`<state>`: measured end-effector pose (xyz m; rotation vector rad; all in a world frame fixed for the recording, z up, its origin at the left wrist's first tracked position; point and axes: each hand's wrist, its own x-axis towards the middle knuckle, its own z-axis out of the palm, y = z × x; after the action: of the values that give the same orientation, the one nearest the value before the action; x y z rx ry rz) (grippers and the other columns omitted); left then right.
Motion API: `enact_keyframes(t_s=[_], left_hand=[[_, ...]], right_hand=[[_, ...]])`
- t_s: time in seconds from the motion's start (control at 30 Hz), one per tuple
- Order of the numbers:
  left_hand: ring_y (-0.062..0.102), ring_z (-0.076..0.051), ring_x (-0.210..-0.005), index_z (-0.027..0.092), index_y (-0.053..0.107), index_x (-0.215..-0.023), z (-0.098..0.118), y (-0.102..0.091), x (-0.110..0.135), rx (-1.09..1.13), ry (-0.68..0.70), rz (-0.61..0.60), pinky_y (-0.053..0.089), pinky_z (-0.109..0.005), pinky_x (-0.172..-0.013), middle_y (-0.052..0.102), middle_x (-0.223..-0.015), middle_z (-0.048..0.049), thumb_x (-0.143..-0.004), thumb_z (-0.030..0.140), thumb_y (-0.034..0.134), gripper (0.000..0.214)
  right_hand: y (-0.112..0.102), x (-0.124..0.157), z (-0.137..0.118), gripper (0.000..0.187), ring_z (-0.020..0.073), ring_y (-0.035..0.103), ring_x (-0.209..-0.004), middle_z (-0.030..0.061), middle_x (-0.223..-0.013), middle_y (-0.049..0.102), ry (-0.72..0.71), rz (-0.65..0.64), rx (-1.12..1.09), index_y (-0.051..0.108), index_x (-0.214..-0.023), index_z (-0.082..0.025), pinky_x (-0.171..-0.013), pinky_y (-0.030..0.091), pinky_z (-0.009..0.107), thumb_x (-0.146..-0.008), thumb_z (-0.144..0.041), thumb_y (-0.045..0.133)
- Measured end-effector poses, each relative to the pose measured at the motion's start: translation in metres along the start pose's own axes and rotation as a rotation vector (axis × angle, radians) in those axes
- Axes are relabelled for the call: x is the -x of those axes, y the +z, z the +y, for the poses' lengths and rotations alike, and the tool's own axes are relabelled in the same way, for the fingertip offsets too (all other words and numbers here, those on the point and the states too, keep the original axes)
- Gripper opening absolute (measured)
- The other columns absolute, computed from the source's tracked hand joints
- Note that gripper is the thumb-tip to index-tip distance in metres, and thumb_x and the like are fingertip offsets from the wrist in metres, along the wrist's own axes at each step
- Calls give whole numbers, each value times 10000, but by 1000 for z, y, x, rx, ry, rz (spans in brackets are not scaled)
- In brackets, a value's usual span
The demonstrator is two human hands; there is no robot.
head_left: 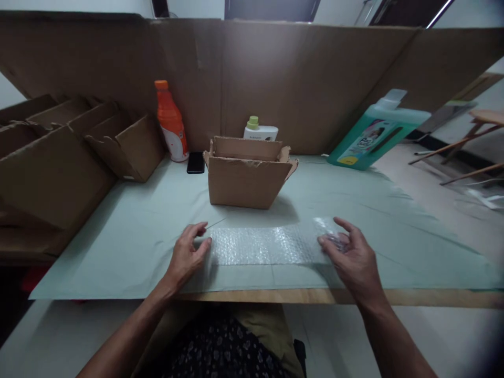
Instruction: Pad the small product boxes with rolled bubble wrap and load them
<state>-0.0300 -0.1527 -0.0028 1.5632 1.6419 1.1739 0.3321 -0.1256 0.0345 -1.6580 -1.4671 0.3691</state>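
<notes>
A strip of clear bubble wrap (263, 245) lies stretched flat on the cloth, close to the table's front edge. At its left end is my left hand (189, 252), thumb and fingers apart, the thumb tip against or just beside the strip's edge. A thin line runs from near those fingertips; I cannot tell if it is a thread or a crease. My right hand (352, 257) has the strip's right end, slightly raised and curled, between thumb and fingers. Just behind the strip stands an open cardboard box (244, 181) with torn flap edges; its inside bottom is hidden.
An orange bottle (171, 123), a black phone (196, 163), a white bottle with a green cap (260, 130) and a tilted teal bottle (374, 131) line the back. Several cardboard boxes (51, 173) crowd the left. A cardboard wall (275, 79) closes the rear.
</notes>
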Motion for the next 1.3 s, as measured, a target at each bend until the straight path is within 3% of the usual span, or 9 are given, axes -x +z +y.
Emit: enact_keyframes(t_s=[0.07,0.17,0.3,0.43,0.57,0.83,0.97,1.13,1.3], left_hand=[[672,-217,-893,174,660,-1168,10,6,0,240,-120,-148,564,-329,-713,701,-1005,-93,-872,429,630,392],[689,-202,-784,140,539,-1333,22,19,-2,521,-319,-331,568,-320,-631,708,-1012,-118,-832,600,651,689],[627,-150,-634,132,415,-1437,19,36,-8,488,-390,-354,478,-253,-538,685,-906,-55,-786,509,712,809],[523,-132,-598,142,502,-1390,4,40,-13,193,-237,-266,397,-240,-571,569,-691,46,-812,251,615,598],[541,-161,-623,196,494,-1433,-2,35,-16,-148,-108,-219,386,-263,-621,567,-668,56,-808,235,624,640],[680,-321,-863,153,418,-1512,-1,28,-13,-452,-69,-201,497,-402,-786,700,-869,-103,-854,263,646,705],[622,-361,-1144,147,415,-1496,7,27,-7,-532,143,-96,484,-504,-964,647,-1237,-201,-914,236,559,606],[403,-320,-1466,189,515,-1400,13,43,-2,-569,503,-320,362,-529,-1157,498,-1534,-157,-941,145,461,464],[364,-332,-1501,134,460,-1472,-2,50,-2,-699,476,-496,238,-526,-1232,445,-1585,-171,-988,325,489,522]], right_hand=[[20,13,-25,618,245,709,-801,82,-920,738,-83,-94,-13,559,-1383,-203,-748,588,404,-837,-464,684],[62,38,-65,623,191,688,-711,63,-966,743,-186,-368,-112,492,-1452,-231,-637,587,324,-874,-398,653],[89,56,-85,632,209,727,-901,84,-1177,730,-263,-643,-230,460,-1468,-256,-639,596,305,-883,-380,664],[77,43,-58,306,243,709,-1026,93,-1158,747,-369,-452,-109,657,-1234,-246,-905,575,421,-972,-370,559],[77,33,-25,273,297,664,-1133,111,-1218,734,-534,-353,135,716,-1146,-237,-941,530,498,-963,-344,544],[101,46,-7,265,294,640,-1146,109,-1264,709,-617,-359,312,718,-1149,-245,-909,518,476,-975,-290,523],[96,45,-9,264,299,639,-1139,120,-1262,709,-645,-364,318,710,-1151,-224,-905,516,481,-985,-290,516],[100,43,-29,286,307,615,-1201,125,-1303,693,-660,-367,307,702,-1191,-219,-973,492,502,-981,-246,510],[117,48,-32,393,291,592,-1283,141,-1393,649,-740,-517,318,632,-1341,-166,-1027,489,485,-987,-196,464]])
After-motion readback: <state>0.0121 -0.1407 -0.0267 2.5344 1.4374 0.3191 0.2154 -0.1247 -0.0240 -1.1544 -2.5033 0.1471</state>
